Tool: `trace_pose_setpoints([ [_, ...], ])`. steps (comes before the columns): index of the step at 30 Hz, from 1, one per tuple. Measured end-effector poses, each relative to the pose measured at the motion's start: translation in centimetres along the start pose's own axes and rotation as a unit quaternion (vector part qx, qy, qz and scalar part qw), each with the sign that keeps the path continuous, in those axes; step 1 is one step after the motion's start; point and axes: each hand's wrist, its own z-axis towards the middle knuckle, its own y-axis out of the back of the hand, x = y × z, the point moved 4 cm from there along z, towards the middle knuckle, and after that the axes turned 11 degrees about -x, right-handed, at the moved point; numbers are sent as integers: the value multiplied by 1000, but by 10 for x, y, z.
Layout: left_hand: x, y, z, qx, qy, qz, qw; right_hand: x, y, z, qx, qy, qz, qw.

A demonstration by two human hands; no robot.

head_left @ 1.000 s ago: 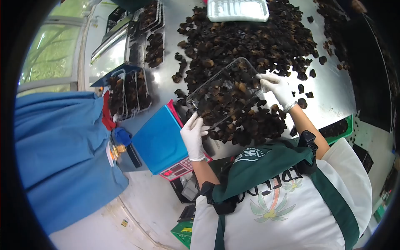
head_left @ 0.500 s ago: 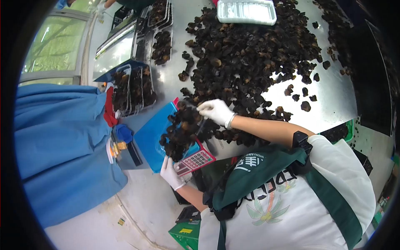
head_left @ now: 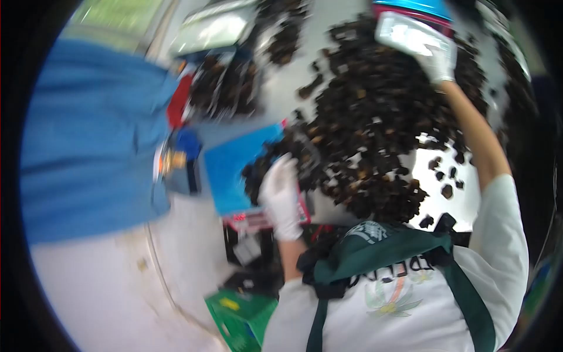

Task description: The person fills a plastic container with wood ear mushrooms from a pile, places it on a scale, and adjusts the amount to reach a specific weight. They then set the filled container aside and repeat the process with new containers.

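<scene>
My left hand (head_left: 280, 196), in a white glove, is at the near side of a clear plastic tray (head_left: 308, 146) heaped with dark wood ear mushrooms (head_left: 255, 176). Its fingers are smeared by motion. The tray sits on a blue-topped scale (head_left: 231, 176) with a pink keypad (head_left: 253, 220), partly covered by that hand. My right hand (head_left: 438, 63), gloved too, reaches far forward and grips the right end of a clear plastic tray (head_left: 402, 32), which looks like the top of a stack.
Loose wood ear mushrooms (head_left: 375, 117) cover much of the metal table (head_left: 425, 173). Filled trays (head_left: 226, 88) stand at the left. Blue cloth (head_left: 99, 141) hangs beside the table. A green crate (head_left: 243, 317) is below, near my body.
My right hand has left the filled tray and moved forward to the clear plastic tray. My left hand has shifted up and right over the scale's near side. The view has shifted and blurred.
</scene>
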Motion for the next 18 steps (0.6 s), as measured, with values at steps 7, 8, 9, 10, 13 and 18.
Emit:
trace_pose_setpoints([
  [7,-10,-97,-60,194,-152,3,969,-87,-46,11,218,-61,121,967],
  [8,-8,-99,-64,193,-168,10,967,-84,-42,11,227,-62,116,965],
  [9,-1,-99,-61,201,-142,11,969,-80,-44,10,235,-44,96,966],
  [10,4,-99,-61,208,-124,10,970,-78,-40,12,236,-25,75,968],
  [13,5,-92,-57,209,-114,15,971,-77,-43,14,245,-13,80,966],
  [18,20,-95,-59,248,-38,-2,968,-56,-23,19,195,-77,25,977],
])
